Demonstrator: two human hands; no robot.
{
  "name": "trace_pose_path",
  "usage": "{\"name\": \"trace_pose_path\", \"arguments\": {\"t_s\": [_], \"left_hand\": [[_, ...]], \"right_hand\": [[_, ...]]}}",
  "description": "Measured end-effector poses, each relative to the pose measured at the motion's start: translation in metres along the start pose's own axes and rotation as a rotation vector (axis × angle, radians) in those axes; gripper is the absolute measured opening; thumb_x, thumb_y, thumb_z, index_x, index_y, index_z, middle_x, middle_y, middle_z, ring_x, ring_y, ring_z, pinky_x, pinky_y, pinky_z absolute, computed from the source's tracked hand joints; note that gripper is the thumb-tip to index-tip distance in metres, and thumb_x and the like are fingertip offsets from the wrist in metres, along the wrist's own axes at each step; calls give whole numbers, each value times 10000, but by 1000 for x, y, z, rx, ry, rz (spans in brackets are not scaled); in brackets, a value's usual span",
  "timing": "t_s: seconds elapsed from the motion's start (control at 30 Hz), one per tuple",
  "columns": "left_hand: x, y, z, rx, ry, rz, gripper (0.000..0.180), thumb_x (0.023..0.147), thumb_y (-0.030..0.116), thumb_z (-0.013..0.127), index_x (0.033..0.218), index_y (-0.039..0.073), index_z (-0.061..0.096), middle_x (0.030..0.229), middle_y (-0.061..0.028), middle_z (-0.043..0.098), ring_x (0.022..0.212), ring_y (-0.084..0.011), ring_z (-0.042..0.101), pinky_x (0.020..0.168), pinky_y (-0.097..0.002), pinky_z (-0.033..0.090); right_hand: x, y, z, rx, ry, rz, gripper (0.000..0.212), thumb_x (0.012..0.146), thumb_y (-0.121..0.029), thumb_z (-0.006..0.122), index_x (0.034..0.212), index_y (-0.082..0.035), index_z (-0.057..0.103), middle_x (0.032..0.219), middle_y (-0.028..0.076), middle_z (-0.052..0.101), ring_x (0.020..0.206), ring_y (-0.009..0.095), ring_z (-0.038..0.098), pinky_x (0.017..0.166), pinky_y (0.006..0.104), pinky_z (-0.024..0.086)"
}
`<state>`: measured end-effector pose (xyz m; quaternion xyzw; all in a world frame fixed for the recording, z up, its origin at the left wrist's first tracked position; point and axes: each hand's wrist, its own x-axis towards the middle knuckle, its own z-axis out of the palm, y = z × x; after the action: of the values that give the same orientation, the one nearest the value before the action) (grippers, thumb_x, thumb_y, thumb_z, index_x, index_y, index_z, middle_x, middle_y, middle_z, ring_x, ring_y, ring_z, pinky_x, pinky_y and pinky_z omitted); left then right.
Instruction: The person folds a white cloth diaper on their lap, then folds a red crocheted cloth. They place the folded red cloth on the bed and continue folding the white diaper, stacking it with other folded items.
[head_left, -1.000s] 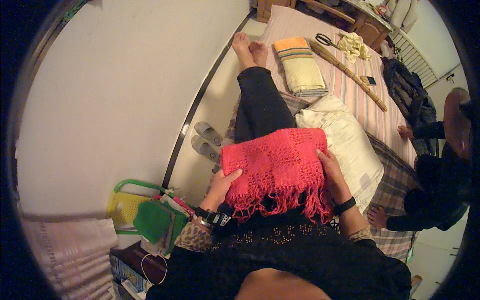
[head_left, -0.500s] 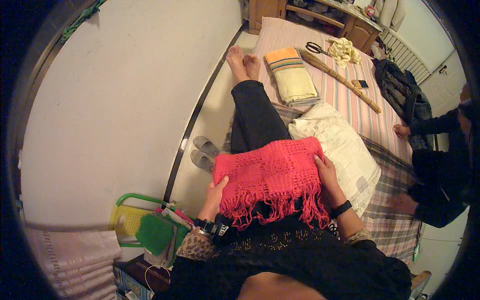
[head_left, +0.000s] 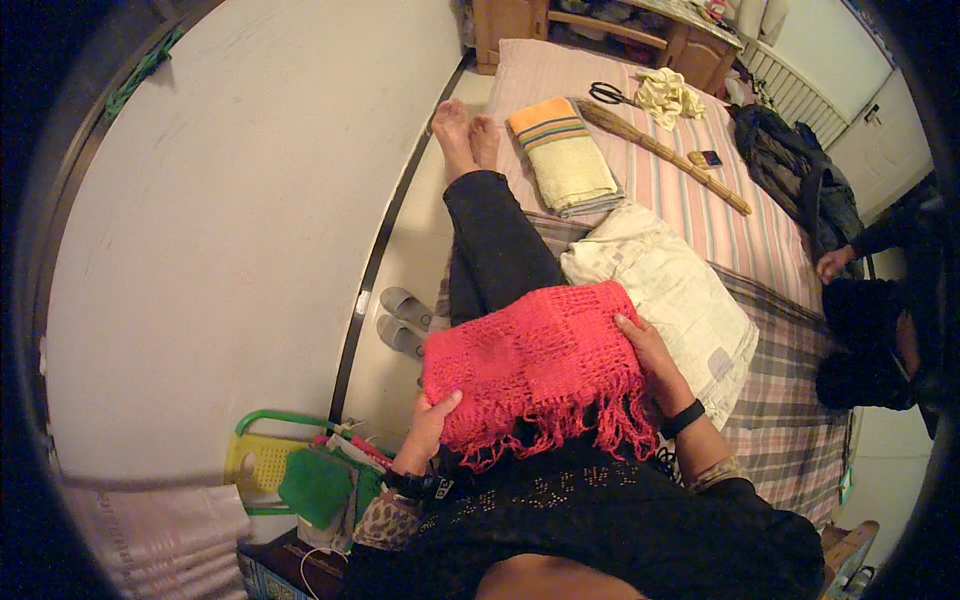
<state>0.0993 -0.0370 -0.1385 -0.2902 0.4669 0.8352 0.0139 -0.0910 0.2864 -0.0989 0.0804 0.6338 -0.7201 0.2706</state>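
A red knitted scarf (head_left: 530, 350), folded into a wide rectangle, lies across my lap with its fringe hanging toward me. My left hand (head_left: 432, 420) grips its left edge, thumb on top and fingers hidden beneath. On the opposite side my right hand (head_left: 648, 350) holds the right edge in the same way. Black trousers on my legs (head_left: 500, 245) show beyond the scarf. Just right of the scarf is a cream patterned cloth (head_left: 670, 300) on the bed.
The striped bed (head_left: 690, 215) carries a folded yellow-and-orange towel (head_left: 565, 160), a straw broom (head_left: 665, 155), black scissors (head_left: 610, 94) and a crumpled yellow cloth (head_left: 668, 98). Another person's hand (head_left: 833, 263) is at far right. Grey slippers (head_left: 403, 320) and a green-framed chair (head_left: 262, 455) stand left.
The scarf stays in both hands and its left side sits slightly lower. The other person's hand at right has shifted away from the bed. My view has moved a little.
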Motion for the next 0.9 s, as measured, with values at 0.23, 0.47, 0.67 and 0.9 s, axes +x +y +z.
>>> {"name": "trace_pose_path", "arguments": {"t_s": [0.23, 0.47, 0.67, 0.9], "left_hand": [[-8, 13, 3, -39, 207, -50, 381, 888, 74, 675, 1245, 4, 565, 1136, -124, 662, 978, -244, 668, 853, -388, 562], [-20, 38, 21, -73, 106, -54, 413, 894, 106, 664, 1272, -3, 536, 1173, -141, 646, 1014, -264, 660, 873, -405, 561], [-24, 54, 29, 38, 207, -70, 411, 913, 103, 633, 1293, -18, 531, 1189, -138, 643, 1021, -245, 660, 877, -388, 560], [6, 50, 23, 69, 89, 36, 404, 931, 107, 608, 1303, -22, 521, 1206, -131, 637, 1037, -240, 655, 897, -377, 551]], "right_hand": [[-4, -10, -7, -2, 82, -38, 427, 958, -232, 605, 1272, 54, 553, 1168, 104, 654, 1006, 182, 634, 905, 305, 503], [-17, -45, -3, 197, -28, -116, 452, 957, -246, 624, 1295, 39, 531, 1183, 110, 648, 1023, 190, 641, 928, 324, 512], [-28, -58, -6, 217, -69, -192, 420, 965, -236, 606, 1284, 29, 539, 1195, 100, 642, 1033, 186, 636, 936, 313, 501], [-38, -49, -12, 260, -31, -107, 463, 964, -261, 611, 1311, 28, 511, 1208, 115, 636, 1058, 205, 634, 941, 340, 511]]}}
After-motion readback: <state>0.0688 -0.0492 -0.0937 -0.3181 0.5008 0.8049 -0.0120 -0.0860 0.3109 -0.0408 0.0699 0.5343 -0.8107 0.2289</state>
